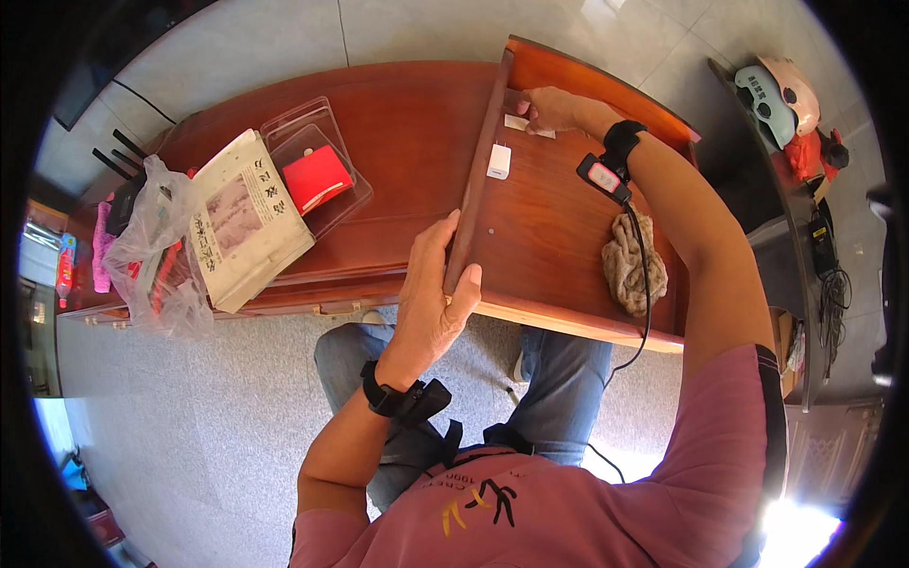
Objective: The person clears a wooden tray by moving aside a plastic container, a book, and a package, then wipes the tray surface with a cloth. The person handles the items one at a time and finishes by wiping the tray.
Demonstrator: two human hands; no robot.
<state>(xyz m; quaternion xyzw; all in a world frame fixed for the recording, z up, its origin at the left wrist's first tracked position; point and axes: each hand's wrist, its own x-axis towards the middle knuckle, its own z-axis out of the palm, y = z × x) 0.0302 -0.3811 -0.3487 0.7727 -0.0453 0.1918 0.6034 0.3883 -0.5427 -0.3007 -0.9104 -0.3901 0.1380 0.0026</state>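
An open-topped reddish wooden drawer (568, 234) with raised walls sits before me on the right. My left hand (432, 295) grips the near end of its left wall, thumb on the inner side and fingers on the outer. Deep inside, my right hand (557, 110) has curled fingers by the far left corner. A white paper strip (517, 123) lies under that hand; whether the fingers pinch it is unclear. Nearer along the left wall stands a white charger plug (499, 162). A crumpled beige knitted cloth (634, 266) rests at the right side, beneath a black cable from my wrist device.
Left on the wooden cabinet top (405, 142) are a worn book (241, 220), a red box (317, 179) on clear plastic trays (341, 220), a plastic bag (160, 248) and a router (128, 199). Helmets (770, 106) and cables (832, 298) occupy a dark shelf at right.
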